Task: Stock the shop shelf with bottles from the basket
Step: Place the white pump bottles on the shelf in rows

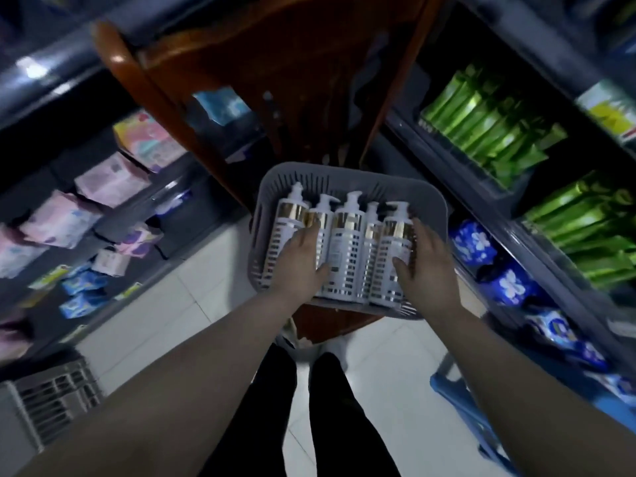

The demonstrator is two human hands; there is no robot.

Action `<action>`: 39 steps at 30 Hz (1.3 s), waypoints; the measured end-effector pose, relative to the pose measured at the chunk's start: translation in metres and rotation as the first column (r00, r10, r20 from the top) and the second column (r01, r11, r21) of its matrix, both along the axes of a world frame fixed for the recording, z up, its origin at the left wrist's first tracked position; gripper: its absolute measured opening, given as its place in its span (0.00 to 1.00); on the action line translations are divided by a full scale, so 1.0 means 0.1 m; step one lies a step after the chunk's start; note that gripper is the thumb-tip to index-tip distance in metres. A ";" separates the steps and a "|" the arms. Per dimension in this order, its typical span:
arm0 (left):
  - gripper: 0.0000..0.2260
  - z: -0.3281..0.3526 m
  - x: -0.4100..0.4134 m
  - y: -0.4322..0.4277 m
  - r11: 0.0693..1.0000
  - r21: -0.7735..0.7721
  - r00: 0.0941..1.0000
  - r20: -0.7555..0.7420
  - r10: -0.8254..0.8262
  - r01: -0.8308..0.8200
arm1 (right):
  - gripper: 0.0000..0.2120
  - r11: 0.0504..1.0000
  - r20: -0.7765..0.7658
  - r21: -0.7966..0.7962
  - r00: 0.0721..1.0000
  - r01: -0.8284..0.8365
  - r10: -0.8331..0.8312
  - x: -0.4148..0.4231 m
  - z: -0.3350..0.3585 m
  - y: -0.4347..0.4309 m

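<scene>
Left grip [299,266] lies flat-fingered on the second bottle from the left [323,218], thumb spread toward its neighbour; whether it is clamped on that bottle cannot be told. Right grip [426,266] is curled round the rightmost bottle [395,232], thumb on its front and fingers along its outer side.

Five white pump bottles [347,242] with gold bands lie side by side in the grey slotted basket [344,170], pumps pointing away from the person. The basket sits on a brown wooden chair [275,63] in the aisle.

On the right, the shop shelf [475,187] carries green packs [481,122] above and blue packs [475,242] lower down. Pink packs [110,180] fill the shelving on the left.
</scene>
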State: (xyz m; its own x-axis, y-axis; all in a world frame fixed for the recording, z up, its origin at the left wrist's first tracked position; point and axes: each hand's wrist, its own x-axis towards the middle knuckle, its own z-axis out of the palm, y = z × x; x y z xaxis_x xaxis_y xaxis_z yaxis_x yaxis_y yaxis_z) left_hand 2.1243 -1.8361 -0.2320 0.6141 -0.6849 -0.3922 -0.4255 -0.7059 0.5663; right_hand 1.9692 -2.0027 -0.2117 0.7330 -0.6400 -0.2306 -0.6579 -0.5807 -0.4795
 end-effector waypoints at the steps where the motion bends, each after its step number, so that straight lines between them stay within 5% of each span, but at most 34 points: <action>1: 0.34 -0.12 -0.03 -0.07 1.000 0.011 1.000 -0.023 -0.008 0.009 | 0.32 1.000 -0.009 0.007 1.000 0.013 -0.013 -0.03 -0.11 -0.02; 12: 0.39 -0.80 -0.16 -0.57 0.988 0.064 0.983 -0.111 0.146 -0.139 | 0.44 0.928 -0.204 0.274 0.958 0.253 -0.201 0.11 -0.97 -0.16; 20: 0.31 -0.75 -0.02 -0.78 0.946 0.245 0.961 -0.122 0.248 -0.213 | 0.40 0.827 -0.261 0.322 0.883 0.461 -0.391 0.23 -1.18 -0.16; 30: 0.41 -0.82 -0.29 -0.87 0.912 0.132 0.871 -0.269 0.411 -0.389 | 0.38 0.685 -0.204 0.466 0.821 0.560 -0.533 0.28 -1.11 -0.13; 35: 0.38 -0.64 -0.21 -0.75 0.900 0.067 0.836 -0.345 0.426 -0.431 | 0.40 0.681 -0.146 0.535 0.849 0.500 -0.508 0.29 -0.84 -0.11; 39: 0.31 -0.09 0.04 -0.61 0.876 -0.019 0.789 -0.445 0.424 -0.482 | 0.29 0.698 -0.027 0.579 0.865 0.422 -0.501 0.33 -0.27 -0.17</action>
